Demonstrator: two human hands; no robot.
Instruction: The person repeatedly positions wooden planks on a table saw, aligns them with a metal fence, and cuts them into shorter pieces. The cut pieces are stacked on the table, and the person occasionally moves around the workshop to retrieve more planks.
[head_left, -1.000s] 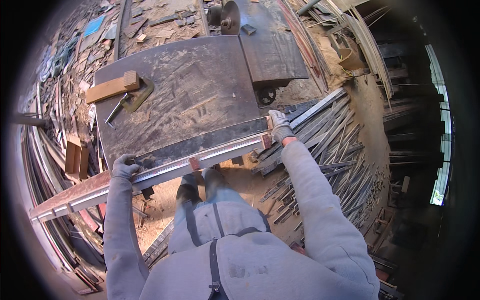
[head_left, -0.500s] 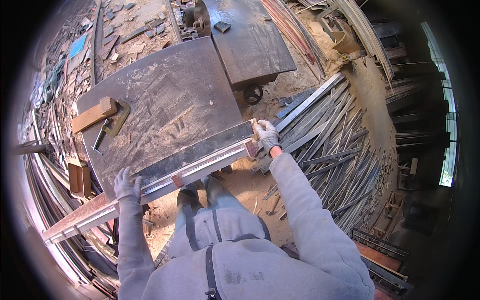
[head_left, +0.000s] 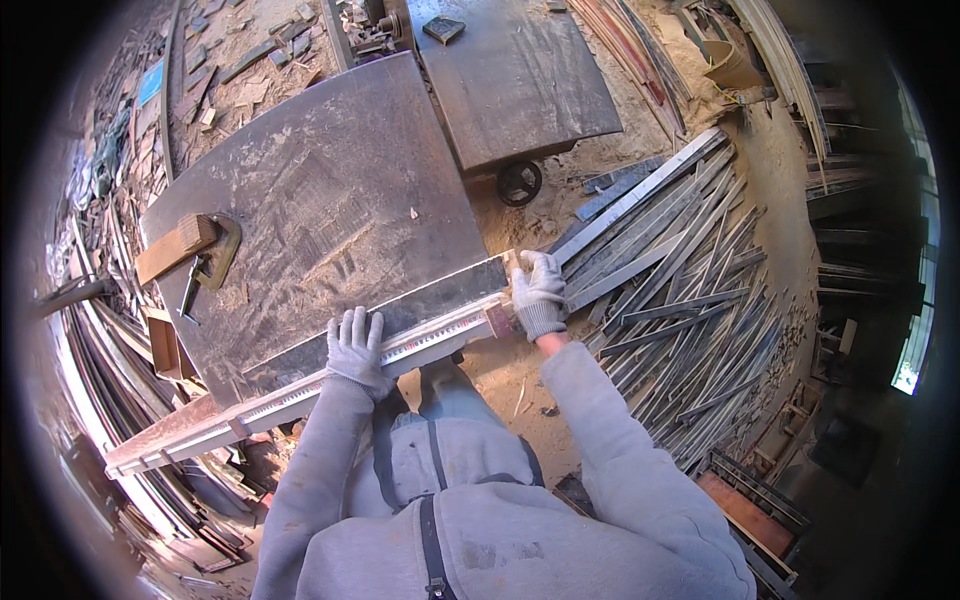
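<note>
A long dark strip of board [head_left: 430, 298] lies along the front edge of a metal machine table [head_left: 330, 200], beside a rail with a measuring scale [head_left: 440, 333]. My left hand [head_left: 357, 352], in a pale glove, rests on the strip and rail with its fingers spread. At the strip's right end, my gloved right hand [head_left: 540, 292] is closed around the end, by a small pale wooden piece [head_left: 512, 266]. Its fingertips are partly hidden. A reddish block [head_left: 498, 320] sits on the rail just below that hand.
A C-clamp [head_left: 222, 255] and a wooden block [head_left: 175, 250] sit at the table's left side. A second metal table [head_left: 520, 90] with a handwheel [head_left: 519, 183] stands beyond. Piled strips [head_left: 670, 290] cover the floor at right. Offcuts [head_left: 250, 65] litter the far left.
My left hand has slid right along the rail, closer to my right hand, and its fingers now lie on the strip. The right hand stays at the strip's end. The view has shifted slightly.
</note>
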